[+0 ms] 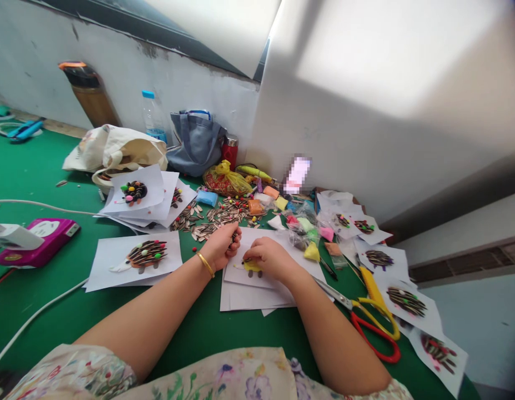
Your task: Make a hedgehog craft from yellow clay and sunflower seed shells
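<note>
My left hand (223, 245) is curled shut around several dark sunflower seeds, resting on the edge of a white sheet (249, 286). A gold bangle circles its wrist. My right hand (269, 257) pinches a seed and presses it onto a yellow clay lump (251, 267) on that sheet. A heap of loose sunflower seeds (215, 216) lies just beyond both hands.
Finished seed hedgehogs on paper lie at left (145, 254), back left (134, 192) and along the right edge (406, 300). Yellow and red scissors (376, 319) lie right of my forearm. Clay packets (311, 233), bags (196, 141), a water bottle (152, 115), a magenta box (43, 241) and cables surround them.
</note>
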A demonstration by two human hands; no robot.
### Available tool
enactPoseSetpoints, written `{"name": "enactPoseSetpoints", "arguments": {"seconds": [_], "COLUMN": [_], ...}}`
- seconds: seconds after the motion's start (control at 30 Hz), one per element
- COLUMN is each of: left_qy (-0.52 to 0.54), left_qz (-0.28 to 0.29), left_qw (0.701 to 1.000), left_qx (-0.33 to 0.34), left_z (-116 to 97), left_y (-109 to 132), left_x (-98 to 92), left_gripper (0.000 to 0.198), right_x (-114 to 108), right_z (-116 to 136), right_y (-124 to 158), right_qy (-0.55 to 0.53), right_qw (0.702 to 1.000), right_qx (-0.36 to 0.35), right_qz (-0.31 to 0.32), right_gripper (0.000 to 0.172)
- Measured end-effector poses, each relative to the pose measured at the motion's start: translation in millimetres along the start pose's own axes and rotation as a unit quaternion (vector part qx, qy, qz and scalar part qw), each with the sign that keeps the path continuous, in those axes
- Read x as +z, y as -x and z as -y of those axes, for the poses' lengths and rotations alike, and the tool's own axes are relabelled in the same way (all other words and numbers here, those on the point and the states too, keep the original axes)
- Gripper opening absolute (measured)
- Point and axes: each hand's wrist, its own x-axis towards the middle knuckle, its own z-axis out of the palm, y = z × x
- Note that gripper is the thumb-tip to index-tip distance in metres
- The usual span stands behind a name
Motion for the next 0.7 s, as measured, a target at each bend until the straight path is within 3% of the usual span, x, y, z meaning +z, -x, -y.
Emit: {"name": "enactPoseSetpoints", "arguments": {"seconds": [0.3, 0.57, 0.7], "left_qy": [0.031, 0.109, 0.153], "left_qz": [0.003, 0.049, 0.064], "left_qw": [0.999, 0.991, 0.983], "left_qx": [-0.013, -0.057, -0.084], "left_z": [-1.0, -3.1, -4.9], "left_y": [1.1, 3.8, 5.0], "left_x": [0.9, -1.9, -2.6], "left_gripper": [0.023, 0.023, 0.02], "right_x": [0.2, -4.9, -11.1], "right_z": [3.1, 1.9, 4.7], "right_y": [-2.0, 3.0, 5.5], "right_qy": [-0.003, -0.013, -0.014], "right_qw": [1.0, 1.0, 0.999], "right_qx": [-0.001, -0.005, 0.026], "right_qz": [0.015, 0.011, -0.041], "right_gripper": [0.035, 0.04, 0.036]}}
